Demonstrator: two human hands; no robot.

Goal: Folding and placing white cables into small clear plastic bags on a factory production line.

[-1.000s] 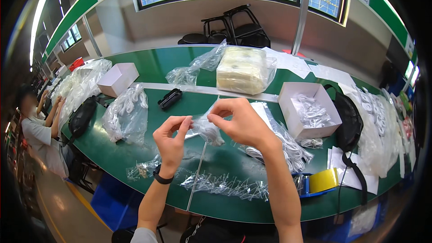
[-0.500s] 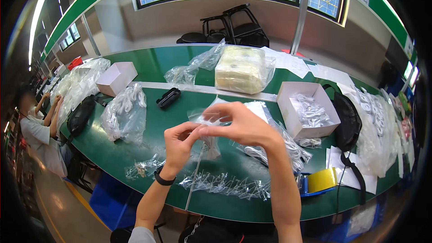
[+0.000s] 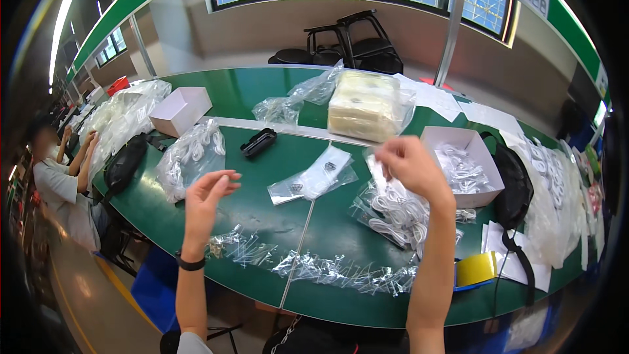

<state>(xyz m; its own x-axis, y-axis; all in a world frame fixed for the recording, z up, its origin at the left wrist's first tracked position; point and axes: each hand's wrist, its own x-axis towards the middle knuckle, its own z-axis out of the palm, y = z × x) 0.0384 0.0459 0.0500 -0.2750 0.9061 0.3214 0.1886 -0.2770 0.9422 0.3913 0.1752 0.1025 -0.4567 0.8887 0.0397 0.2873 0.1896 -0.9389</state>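
My left hand (image 3: 208, 200) hovers over the left part of the green table, fingers loosely bent and apart, with nothing seen in them. My right hand (image 3: 414, 165) is above a pile of coiled white cables (image 3: 401, 213) in clear plastic. Its fingers curl downward, slightly apart, and I see nothing held. Between the hands, flat clear plastic bags (image 3: 319, 177) with white pieces and small dark marks lie overlapping on the table. Nearer to me, a row of small clear packets with thin metal pieces (image 3: 350, 274) stretches along the front edge.
Behind stand a wrapped cream-coloured stack (image 3: 363, 106) and a black case (image 3: 259, 143). At right are a white box of cables (image 3: 458, 169), a black pouch (image 3: 514, 187) and a yellow tape roll (image 3: 477, 269). Bagged cables (image 3: 190, 157) lie left; another person (image 3: 62, 177) works beyond.
My hands have drawn apart, left hand leftward and right hand to the right over the cables. The clear plastic they handled is released; flat bags lie on the table between them.
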